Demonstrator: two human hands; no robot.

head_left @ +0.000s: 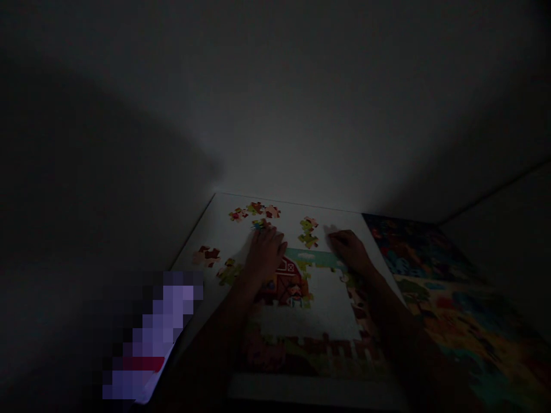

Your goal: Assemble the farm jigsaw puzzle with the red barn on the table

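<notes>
A partly assembled jigsaw puzzle point(293, 321) lies on a white board point(224, 235), with a red barn and a picket fence showing and a bare white patch in its middle. My left hand point(264, 253) sits over the barn section, its fingertips at a small clump of loose pieces point(260, 225). My right hand point(348, 248) rests at the puzzle's upper right edge, beside a stack of green loose pieces point(308, 232). The dim light hides whether either hand holds a piece.
More loose pieces point(255, 209) lie along the board's far edge, and others point(205, 256) lie at its left. A colourful printed picture sheet point(447, 287) lies to the right. A pixelated purple-and-red object point(150, 338) sits at lower left. A pale wall rises behind.
</notes>
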